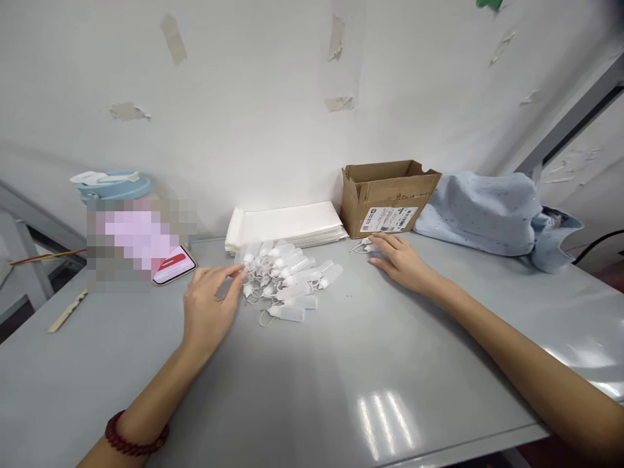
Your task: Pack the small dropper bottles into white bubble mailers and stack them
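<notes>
A heap of several small translucent plastic bottles with white caps (292,279) lies on the grey table (312,377), near its middle. My left hand (207,309) lies just left of the heap, fingers loosely spread, fingertips touching the nearest bottles. My right hand (400,260) lies flat and open to the right of the heap, fingers stretched toward a stray small bottle (365,246) in front of the cardboard box (387,195). Neither hand grips anything.
A stack of white flat bags (287,224) lies against the wall behind the heap. The open cardboard box stands to its right, with a light blue cloth (487,214) beyond. At the left are a phone (175,265), a blue lidded container (114,185) and a wooden stick (65,312).
</notes>
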The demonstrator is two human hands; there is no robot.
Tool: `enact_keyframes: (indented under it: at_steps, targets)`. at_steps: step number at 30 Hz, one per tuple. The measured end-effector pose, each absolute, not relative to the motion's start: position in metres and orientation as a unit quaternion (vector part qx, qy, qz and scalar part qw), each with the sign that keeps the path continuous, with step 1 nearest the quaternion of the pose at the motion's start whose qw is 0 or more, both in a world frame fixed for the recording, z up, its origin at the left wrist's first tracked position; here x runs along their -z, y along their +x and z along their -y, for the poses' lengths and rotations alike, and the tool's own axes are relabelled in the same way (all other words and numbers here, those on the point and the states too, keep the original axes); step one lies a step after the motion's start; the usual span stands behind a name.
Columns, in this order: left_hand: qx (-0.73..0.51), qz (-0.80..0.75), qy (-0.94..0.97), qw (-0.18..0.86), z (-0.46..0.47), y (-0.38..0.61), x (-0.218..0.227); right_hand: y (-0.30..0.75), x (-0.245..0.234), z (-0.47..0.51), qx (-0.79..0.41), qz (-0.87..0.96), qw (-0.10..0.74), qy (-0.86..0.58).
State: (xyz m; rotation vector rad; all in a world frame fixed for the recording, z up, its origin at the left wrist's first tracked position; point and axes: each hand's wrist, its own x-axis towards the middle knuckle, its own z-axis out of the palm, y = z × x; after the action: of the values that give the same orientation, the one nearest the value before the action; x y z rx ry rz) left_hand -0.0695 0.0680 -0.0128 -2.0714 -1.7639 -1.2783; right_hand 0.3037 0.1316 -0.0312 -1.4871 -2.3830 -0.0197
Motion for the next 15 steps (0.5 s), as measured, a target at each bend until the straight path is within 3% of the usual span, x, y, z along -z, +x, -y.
enact_keyframes:
  at_steps: [15]
  targets:
    - [0.406, 0.611, -0.678, 0.051, -0.0611, -0.0625, 0.0044, 0.3061, 0.0268, -0.1364, 0.024, 0.840, 0.193, -0.507]
